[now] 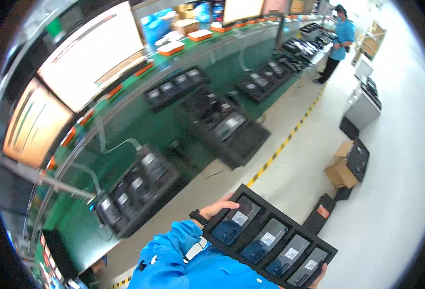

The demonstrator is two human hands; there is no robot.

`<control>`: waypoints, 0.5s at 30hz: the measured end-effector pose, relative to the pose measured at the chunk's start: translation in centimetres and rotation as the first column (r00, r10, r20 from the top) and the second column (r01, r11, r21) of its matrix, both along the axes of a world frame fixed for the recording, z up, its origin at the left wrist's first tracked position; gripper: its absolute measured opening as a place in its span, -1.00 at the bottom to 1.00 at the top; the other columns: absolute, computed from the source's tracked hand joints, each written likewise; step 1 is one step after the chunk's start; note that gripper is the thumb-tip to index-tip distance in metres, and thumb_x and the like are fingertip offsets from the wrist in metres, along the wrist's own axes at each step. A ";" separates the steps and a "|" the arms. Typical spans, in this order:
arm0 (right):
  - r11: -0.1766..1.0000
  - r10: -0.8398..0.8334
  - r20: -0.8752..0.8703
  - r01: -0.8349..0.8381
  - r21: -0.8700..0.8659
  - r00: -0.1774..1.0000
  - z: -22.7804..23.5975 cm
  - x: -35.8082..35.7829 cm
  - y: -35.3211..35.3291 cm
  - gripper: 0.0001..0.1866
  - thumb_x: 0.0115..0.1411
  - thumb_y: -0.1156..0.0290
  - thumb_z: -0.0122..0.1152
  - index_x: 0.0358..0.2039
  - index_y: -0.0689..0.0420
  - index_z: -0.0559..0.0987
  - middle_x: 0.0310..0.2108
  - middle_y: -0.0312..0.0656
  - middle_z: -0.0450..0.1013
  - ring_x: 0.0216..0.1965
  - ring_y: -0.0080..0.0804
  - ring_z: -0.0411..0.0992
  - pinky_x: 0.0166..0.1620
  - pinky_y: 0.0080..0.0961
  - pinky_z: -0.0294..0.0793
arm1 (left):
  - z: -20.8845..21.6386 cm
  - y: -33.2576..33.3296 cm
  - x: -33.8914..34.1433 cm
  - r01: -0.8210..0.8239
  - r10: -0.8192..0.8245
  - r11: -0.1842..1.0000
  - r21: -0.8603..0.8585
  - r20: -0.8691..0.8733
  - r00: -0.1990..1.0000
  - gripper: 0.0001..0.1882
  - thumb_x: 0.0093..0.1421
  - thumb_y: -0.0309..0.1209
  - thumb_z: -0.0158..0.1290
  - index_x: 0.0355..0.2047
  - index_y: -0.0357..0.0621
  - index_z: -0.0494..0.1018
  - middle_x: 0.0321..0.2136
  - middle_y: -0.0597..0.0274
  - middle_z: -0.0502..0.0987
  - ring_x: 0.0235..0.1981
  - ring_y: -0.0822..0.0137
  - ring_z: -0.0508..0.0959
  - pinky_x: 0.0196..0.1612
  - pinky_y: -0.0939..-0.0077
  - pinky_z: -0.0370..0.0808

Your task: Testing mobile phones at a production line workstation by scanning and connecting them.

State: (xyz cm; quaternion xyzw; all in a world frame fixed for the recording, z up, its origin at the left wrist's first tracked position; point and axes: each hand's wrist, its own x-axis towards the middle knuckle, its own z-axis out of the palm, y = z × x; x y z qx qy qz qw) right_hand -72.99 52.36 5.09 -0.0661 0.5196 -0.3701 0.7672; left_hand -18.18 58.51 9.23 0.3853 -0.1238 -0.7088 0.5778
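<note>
I carry a black foam tray tilted in front of my body, over the aisle floor. Several dark smartphones lie in its slots, each with a white label. My left hand, with a black band on the wrist, grips the tray's left end, thumb over the rim near the first phone. At the opposite end my right hand closes on the edge next to the last phone; only part of it shows, and its other fingers are hidden under the tray.
Left runs a long green workbench with device trays, an opened black case, cables and bright screens. A cardboard box and black tray sit on the floor at right. A person in blue stands farther along the bench.
</note>
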 end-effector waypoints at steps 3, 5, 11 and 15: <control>1.000 -0.018 -0.230 0.016 -0.009 0.973 4.7 2.6 -6.5 -0.17 0.09 -0.31 -0.15 0.27 -0.08 0.16 0.27 -0.07 0.05 0.25 0.04 0.01 0.19 0.04 0.10 | -0.7 -10.7 0.0 0.095 -0.096 0.989 0.110 0.002 0.995 -0.20 0.05 -0.31 0.17 0.27 -0.09 0.05 0.01 0.20 0.39 -0.07 0.38 0.44 -0.02 0.54 0.38; 0.996 -0.078 -0.207 0.069 -0.048 0.975 3.3 -0.2 -9.7 -0.18 0.11 -0.30 -0.15 0.27 -0.06 0.17 0.28 -0.08 0.04 0.24 0.02 0.03 0.19 0.02 0.12 | 0.4 -17.6 -0.1 0.143 -0.137 0.974 0.174 -0.045 0.990 -0.15 0.05 -0.30 0.18 0.29 -0.05 0.00 0.02 0.22 0.38 -0.07 0.40 0.44 -0.04 0.55 0.39; 0.982 -0.186 -0.183 0.177 -0.065 0.965 3.2 2.1 -21.5 -0.22 0.14 -0.25 -0.11 0.24 -0.01 0.22 0.27 -0.08 0.07 0.22 -0.03 0.08 0.18 0.00 0.15 | 1.4 -33.4 1.8 0.243 -0.247 0.968 0.060 0.068 0.967 -0.15 0.04 -0.27 0.20 0.28 -0.07 0.02 0.00 0.26 0.37 -0.07 0.40 0.43 -0.03 0.53 0.39; 0.986 -0.166 -0.156 0.160 -0.048 0.974 1.7 4.9 -32.3 -0.24 0.15 -0.22 -0.07 0.22 0.02 0.24 0.26 -0.08 0.09 0.22 -0.04 0.09 0.19 0.00 0.15 | 2.0 -41.8 4.3 0.192 -0.196 0.978 0.076 0.057 0.979 -0.22 0.06 -0.30 0.17 0.25 -0.09 0.07 0.00 0.23 0.38 -0.05 0.38 0.42 -0.03 0.51 0.39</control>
